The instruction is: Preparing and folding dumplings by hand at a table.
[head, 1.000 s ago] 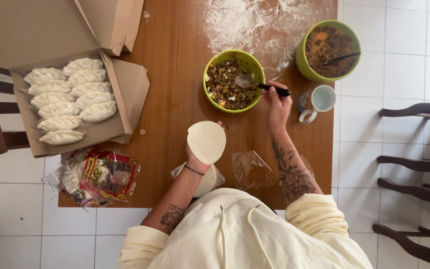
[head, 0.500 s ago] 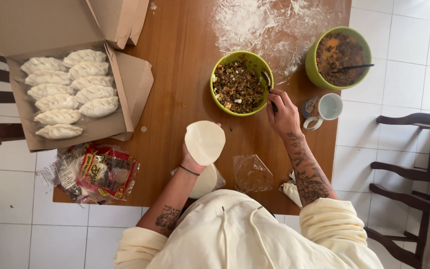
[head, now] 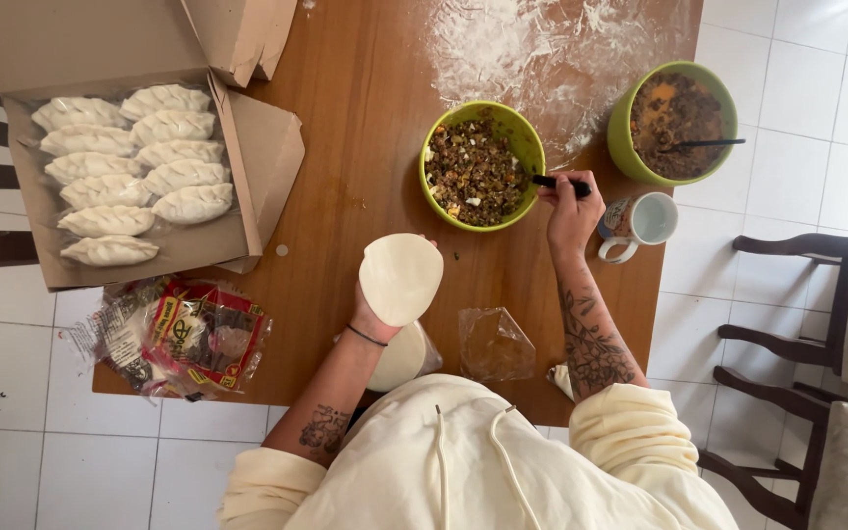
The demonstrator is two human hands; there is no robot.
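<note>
Counts on and around the wooden surface (head: 365, 147)

Two green bowls: one of chopped filling (head: 483, 165) and one of darker mix (head: 674, 110). One white mug (head: 640, 221). One open cardboard box (head: 110, 118) with eight folded pastries in two columns, five in the left column (head: 90, 196) and three in the right (head: 179, 152). One round dough disc (head: 401, 278) is held up, above one stack of discs (head: 402, 358) in plastic. One empty clear bag (head: 496, 344), one pile of printed wrappers (head: 174, 337). Two utensils: one black-handled spoon (head: 559, 183) and one in the far bowl (head: 704, 143). Two chairs (head: 817, 324) at the right.
</note>
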